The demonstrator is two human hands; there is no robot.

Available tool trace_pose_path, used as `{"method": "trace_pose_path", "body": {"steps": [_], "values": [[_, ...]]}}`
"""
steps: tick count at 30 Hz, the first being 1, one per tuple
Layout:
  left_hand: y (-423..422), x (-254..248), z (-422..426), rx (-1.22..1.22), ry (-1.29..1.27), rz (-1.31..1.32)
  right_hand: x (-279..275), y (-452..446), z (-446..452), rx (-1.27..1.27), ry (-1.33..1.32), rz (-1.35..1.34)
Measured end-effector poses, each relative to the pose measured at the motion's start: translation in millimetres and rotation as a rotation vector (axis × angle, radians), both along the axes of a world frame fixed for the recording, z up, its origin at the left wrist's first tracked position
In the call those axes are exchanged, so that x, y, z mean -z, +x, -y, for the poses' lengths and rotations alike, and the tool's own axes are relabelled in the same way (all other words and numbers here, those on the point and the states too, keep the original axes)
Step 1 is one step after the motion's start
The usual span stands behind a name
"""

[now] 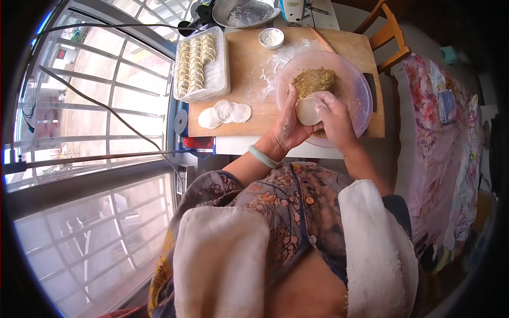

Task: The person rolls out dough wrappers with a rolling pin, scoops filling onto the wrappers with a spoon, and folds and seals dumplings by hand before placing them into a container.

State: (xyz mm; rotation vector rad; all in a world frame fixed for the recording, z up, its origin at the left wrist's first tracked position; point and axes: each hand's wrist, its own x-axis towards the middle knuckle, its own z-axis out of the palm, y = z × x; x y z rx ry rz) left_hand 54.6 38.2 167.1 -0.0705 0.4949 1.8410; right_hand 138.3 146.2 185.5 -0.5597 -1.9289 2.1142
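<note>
A round, pale dumpling wrapper (307,112) lies across the fingers of my left hand (288,126), which is cupped around it. My right hand (337,123), dusted with flour, grips the same wrapper along its right edge. Both hands are above the near side of a large translucent plastic bowl (362,103). Inside the bowl sits a mound of greenish-brown filling (315,80). To the left, several loose wrappers (227,113) overlap on the wooden board (246,63). Beyond them, folded dumplings (190,66) stand in rows in a white plastic container (216,84).
A small bowl of flour (271,39) and a rolling pin (321,40) rest toward the board's back. Behind it is a metal basin (244,15). A wooden chair (391,33) stands at the back right. A barred window (114,79) borders the left side.
</note>
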Motion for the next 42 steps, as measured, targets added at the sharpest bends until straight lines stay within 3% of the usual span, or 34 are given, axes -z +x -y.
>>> {"method": "trace_pose_path", "body": {"steps": [3,5,7,9,11,18,25,27,30,32,39,42], "values": [[-10.2,16.0,5.0,0.012,-0.005,-0.003,3.8,-11.0,8.1,0.054,0.623,-0.066],[-18.7,19.5,9.1,-0.036,-0.076,-0.100,8.9,-10.9,10.0,0.140,0.492,-0.066],[-39.2,51.8,16.5,0.040,0.029,-0.229,23.8,1.6,-3.1,0.256,0.455,-0.053],[-49.5,42.1,25.7,0.016,0.001,-0.333,29.9,20.9,-17.2,0.359,0.563,-0.024],[-58.3,36.7,32.7,-0.002,-0.081,-0.386,43.9,40.6,-20.8,0.276,0.698,0.160],[-62.2,47.6,42.7,-0.046,-0.227,-0.391,65.5,27.8,0.8,-0.158,0.980,0.194],[-49.5,67.1,51.5,-0.131,-0.333,-0.260,87.2,3.9,-14.8,-0.406,1.135,0.050],[-43.7,77.4,51.7,-0.157,-0.324,-0.213,69.2,7.2,-17.7,-0.288,1.039,-0.107],[-32.8,65.5,49.5,-0.169,-0.358,-0.192,63.7,9.0,-28.2,-0.175,0.959,-0.070],[-31.0,83.2,51.4,-0.197,-0.367,-0.177,65.7,19.3,-45.0,-0.097,0.933,-0.049],[-26.9,75.2,47.6,-0.180,-0.368,-0.222,60.2,36.0,-67.5,0.126,1.088,-0.051],[-24.8,75.9,49.3,-0.187,-0.371,-0.231,62.4,40.8,-69.0,0.101,0.998,-0.128]]}}
